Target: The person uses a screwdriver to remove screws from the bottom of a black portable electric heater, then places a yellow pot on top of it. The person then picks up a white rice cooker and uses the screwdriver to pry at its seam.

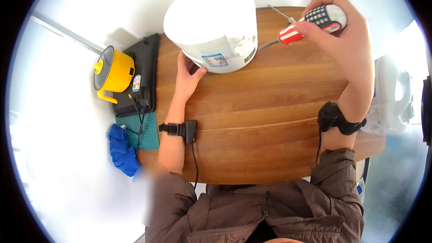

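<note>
A white rounded household appliance [211,22] stands at the back of the wooden table, with a blue-edged label low on its near side. My left hand [190,77] grips its lower left edge, thumb on the near side and fingers partly hidden beneath. In my right hand [348,38] is a screwdriver [292,33] with a red, black and white handle, held above the table at the right. Its metal shaft points left toward the appliance's lower right edge. Whether the tip touches the appliance, I cannot tell.
A thin metal rod [280,13] lies behind the screwdriver. At left, a yellow pot [119,69] with a lid sits by a black flat device [146,63]. Nearer are a green mat [150,130] and blue cloth [121,150]. A whitish jug [391,94] stands right.
</note>
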Motion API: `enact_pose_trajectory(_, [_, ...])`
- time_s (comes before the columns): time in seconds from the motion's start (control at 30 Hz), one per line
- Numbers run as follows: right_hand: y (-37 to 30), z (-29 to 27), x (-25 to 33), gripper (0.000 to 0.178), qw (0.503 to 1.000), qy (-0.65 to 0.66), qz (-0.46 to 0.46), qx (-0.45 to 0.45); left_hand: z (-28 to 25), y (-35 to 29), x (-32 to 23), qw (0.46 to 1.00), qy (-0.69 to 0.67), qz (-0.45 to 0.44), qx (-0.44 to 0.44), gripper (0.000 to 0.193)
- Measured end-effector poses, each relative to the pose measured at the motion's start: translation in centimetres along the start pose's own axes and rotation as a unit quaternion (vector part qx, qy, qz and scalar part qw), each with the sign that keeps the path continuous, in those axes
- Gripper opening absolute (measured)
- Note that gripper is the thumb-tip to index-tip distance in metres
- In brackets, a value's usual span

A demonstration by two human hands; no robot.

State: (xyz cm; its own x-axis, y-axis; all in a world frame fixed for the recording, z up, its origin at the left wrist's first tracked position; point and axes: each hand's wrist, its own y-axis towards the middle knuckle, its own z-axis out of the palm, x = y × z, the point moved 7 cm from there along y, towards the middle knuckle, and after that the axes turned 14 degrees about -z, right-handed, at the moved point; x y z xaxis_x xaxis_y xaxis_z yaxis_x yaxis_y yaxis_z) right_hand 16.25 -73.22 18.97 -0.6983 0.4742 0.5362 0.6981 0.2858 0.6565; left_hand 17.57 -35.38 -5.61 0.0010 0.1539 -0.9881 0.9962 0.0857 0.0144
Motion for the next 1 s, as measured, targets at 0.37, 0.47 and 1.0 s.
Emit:
enact_pose_trajectory(0.37, [-1.2, -0.3, -1.9, 0.018, 0.983, 0.164, 0.0, -0.08, 0.3, -0.1, -0.4, 0.999, -0.012, 0.014, 0.026, 0.112])
enact_pose_trajectory(0.47, [-2.7, -0.1, -2.2, 0.016, 0.97, 0.19, 0.002, -0.151, 0.1, 0.0, 0.0, 1.0, -0.012, 0.024, 0.01, 0.109])
enact_pose_trajectory(1.0, [-4.9, 0.7, -1.4, 0.02, 0.95, 0.121, -0.143, -0.249, 0.1, -0.1, 0.0, 0.999, -0.013, 0.032, 0.027, 0.101])
